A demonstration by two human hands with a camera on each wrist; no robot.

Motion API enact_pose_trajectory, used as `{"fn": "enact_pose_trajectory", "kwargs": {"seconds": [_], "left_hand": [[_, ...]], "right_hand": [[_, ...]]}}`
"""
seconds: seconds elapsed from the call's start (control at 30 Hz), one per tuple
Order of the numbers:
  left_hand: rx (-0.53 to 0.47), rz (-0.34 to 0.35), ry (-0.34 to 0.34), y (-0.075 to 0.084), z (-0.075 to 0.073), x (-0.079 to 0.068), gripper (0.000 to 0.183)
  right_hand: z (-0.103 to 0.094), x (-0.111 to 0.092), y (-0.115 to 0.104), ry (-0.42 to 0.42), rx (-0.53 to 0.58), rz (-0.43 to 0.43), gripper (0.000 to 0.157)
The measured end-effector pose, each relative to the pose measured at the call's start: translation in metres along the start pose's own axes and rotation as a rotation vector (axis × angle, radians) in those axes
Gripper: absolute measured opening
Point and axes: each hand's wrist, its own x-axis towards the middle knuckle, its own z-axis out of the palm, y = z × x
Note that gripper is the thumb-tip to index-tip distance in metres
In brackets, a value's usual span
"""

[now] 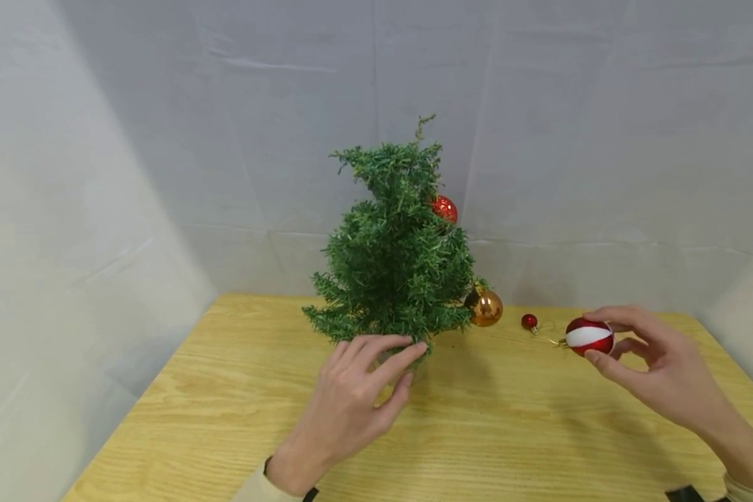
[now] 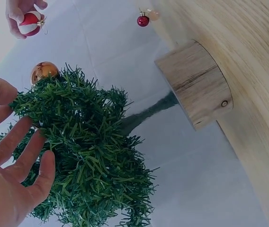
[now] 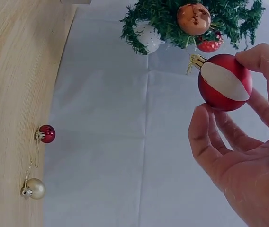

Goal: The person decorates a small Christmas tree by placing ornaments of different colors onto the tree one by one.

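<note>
A small artificial Christmas tree (image 1: 395,251) stands on a round wooden base (image 2: 196,82). My left hand (image 1: 360,390) is at its lower front branches, fingers spread and loosely bent, with nothing in its grasp. Off to the right of the tree, my right hand (image 1: 655,362) pinches a red and white bauble (image 1: 590,337) between thumb and fingers, above the table. The bauble's gold cap (image 3: 197,61) points toward the tree. On the tree's right side hang a copper-gold bauble (image 1: 484,307) and a red bauble (image 1: 444,208). The right wrist view also shows a white bauble (image 3: 148,38) among the branches.
A small dark red bauble (image 1: 529,322) lies near the table's back edge, and a small pale gold bauble (image 3: 36,188) lies close to it. Behind the wooden table (image 1: 226,390) hangs a grey-white sheet (image 1: 276,139).
</note>
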Motion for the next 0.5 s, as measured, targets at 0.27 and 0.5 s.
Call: {"fn": "enact_pose_trajectory", "kwargs": {"seconds": [0.27,0.5], "left_hand": [[-0.002,-0.003,0.002,0.001,0.001,-0.001,0.041],[-0.005,-0.008,0.001,0.001,0.001,0.0,0.042]], "right_hand": [[0.009,0.004,-0.004,0.076,0.006,-0.234,0.026],[0.022,0.014,-0.019,0.232,-0.225,-0.492,0.049]]}}
